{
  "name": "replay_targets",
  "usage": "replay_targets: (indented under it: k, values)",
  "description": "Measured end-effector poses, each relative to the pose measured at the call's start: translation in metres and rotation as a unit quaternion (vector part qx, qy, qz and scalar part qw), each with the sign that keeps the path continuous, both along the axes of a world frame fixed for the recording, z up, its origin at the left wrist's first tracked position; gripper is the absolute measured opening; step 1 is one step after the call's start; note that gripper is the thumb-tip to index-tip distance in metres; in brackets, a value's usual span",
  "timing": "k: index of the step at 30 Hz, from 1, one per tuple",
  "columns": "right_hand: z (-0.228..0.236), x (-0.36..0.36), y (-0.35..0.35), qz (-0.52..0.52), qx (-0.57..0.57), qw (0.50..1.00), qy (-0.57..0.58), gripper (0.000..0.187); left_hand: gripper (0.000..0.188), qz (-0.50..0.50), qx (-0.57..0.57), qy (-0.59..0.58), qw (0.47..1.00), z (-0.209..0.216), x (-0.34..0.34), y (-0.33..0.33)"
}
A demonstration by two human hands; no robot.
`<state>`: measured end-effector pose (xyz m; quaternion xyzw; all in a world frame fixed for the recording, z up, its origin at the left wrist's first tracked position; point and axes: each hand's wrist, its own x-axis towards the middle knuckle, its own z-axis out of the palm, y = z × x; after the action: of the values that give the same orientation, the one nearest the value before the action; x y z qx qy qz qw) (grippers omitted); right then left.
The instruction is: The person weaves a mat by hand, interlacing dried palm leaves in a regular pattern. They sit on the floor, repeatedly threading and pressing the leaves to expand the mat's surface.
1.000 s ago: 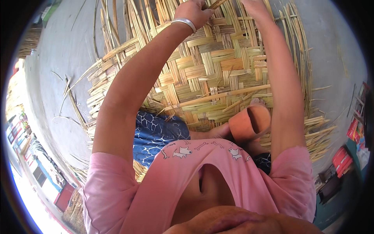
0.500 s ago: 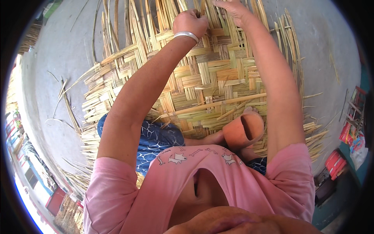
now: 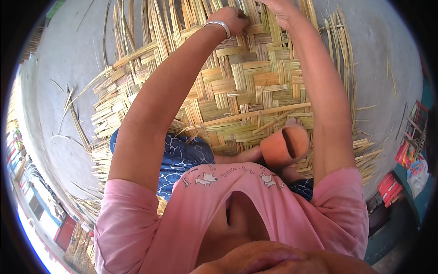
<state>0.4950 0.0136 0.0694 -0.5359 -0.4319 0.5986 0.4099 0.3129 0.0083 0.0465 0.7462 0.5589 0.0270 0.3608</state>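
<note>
A mat of flat, yellow-green split reeds (image 3: 255, 80) lies under me in a coarse checkered weave. Its loose reed strips (image 3: 157, 23) run out past the upper edge of the view. My left hand (image 3: 229, 20), with a silver bangle on the wrist, is closed at the mat's far part, on a reed strip as far as I can see. To its right, my right hand (image 3: 280, 11) reaches over the loose strips. The top edge of the picture cuts off most of its fingers, so their grip is hidden.
An orange slipper (image 3: 277, 148) is on my foot, which rests on the mat. Stray reed stalks (image 3: 77, 116) lie on the grey floor (image 3: 383, 59) to the left. Red packets (image 3: 390, 188) and a plastic bag (image 3: 417, 178) are at the far right.
Both hands have shifted slightly upward in the view, and more of my right hand's fingers are cut off. The left hand remains closed; the mat appears a little higher too.
</note>
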Motion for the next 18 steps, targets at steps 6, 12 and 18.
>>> replay_targets:
  k: [6,12,18]
  values:
    - [-0.027,0.009,0.009,0.012,-0.039,0.967,-0.252,0.044,0.027,0.089,0.204,-0.114,0.968,-0.039,-0.011,-0.033]
    - [-0.048,0.007,0.001,0.006,-0.019,0.939,-0.344,0.056,0.038,-0.047,0.292,0.088,0.951,-0.017,-0.009,-0.071]
    - [-0.027,-0.011,-0.005,0.0,-0.033,0.902,-0.43,0.064,0.045,-0.13,0.231,0.148,0.953,0.005,-0.004,-0.071]
